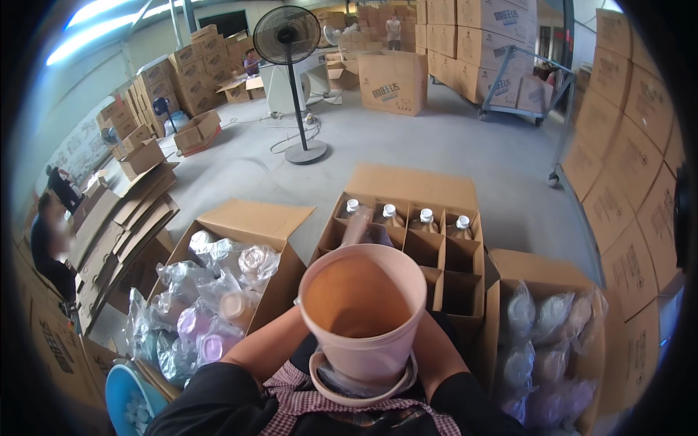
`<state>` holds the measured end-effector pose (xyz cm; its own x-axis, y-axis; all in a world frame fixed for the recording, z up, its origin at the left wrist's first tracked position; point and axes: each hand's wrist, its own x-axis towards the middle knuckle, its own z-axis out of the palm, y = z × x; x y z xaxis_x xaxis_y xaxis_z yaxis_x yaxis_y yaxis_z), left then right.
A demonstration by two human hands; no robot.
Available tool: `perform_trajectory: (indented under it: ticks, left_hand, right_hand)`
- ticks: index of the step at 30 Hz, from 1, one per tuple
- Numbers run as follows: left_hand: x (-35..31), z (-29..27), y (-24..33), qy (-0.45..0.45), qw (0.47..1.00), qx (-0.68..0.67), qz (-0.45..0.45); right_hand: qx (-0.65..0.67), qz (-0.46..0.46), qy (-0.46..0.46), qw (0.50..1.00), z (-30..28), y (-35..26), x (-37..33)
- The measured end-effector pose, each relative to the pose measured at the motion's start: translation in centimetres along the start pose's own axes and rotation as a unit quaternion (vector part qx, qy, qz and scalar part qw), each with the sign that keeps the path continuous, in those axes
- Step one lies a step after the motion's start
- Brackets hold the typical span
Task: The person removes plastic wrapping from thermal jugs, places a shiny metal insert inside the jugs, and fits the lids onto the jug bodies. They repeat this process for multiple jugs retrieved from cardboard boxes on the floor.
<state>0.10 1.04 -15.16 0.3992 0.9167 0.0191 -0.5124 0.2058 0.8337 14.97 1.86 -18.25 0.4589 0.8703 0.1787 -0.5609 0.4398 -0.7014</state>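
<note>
A pink plastic cup (pixel 363 309), wide-mouthed and tan inside, is held upright close to the person's chest, near and centre in the view. Just under it sits a matching pink lid ring (pixel 361 386) with clear wrap bunched inside. Both forearms run up behind the cup, so the left hand (pixel 304 328) and right hand (pixel 420 336) are hidden by it. They seem to press on its sides, but I cannot tell how the fingers lie.

Beyond the cup stands an open divided carton (pixel 407 243). Four white-capped bottles (pixel 423 218) fill its far row. At least five cells nearer the person show empty, and the cup hides the rest. Judging by that, the filling looks well short of halfway.

To the left, an open box of bagged cups (pixel 218 291) holds many pink and lilac pieces in clear bags, too jumbled to count. To the right, a second box of bagged cups (pixel 542 341) holds roughly eight such bags. A blue basin (pixel 127 400) sits at the near left.

Far off, one pedestal fan (pixel 289 43) stands on the concrete floor (pixel 451 152) among stacked cartons.
</note>
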Motion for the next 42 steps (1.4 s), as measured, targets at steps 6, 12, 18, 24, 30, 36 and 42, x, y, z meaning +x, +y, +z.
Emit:
perform_trajectory:
  ticks: [6,12,18,24,30,36,42]
  left_hand:
    - [2.5,-1.1,2.0,0.085,0.992,-0.012,0.095]
    - [2.0,2.9,11.9,-0.363,0.908,-0.08,0.196]
    - [7.3,6.8,7.4,-0.696,0.699,-0.078,0.147]
    - [11.3,5.3,3.7,-0.702,0.691,-0.14,0.098]
    - [11.1,3.1,2.4,-0.608,0.769,-0.17,0.101]
    - [7.5,5.7,1.7,-0.346,0.895,-0.26,0.11]
    - [7.9,5.6,4.1,-0.303,0.919,-0.244,0.063]
  right_hand:
    - [-0.034,0.054,-0.002,0.998,-2.8,1.1,0.3]
    - [-0.223,0.118,-0.039,0.967,-5.4,2.7,2.9]
    - [-0.65,0.139,-0.083,0.742,-10.9,-2.6,10.7]
    - [-0.891,0.05,0.136,0.43,-32.5,-7.5,20.0]
    - [-0.894,0.155,-0.024,0.42,-29.0,-11.1,21.1]
    - [-0.872,-0.173,0.053,0.455,-10.3,-26.7,13.3]
    - [-0.537,-0.397,0.082,0.739,4.7,-30.0,-3.6]
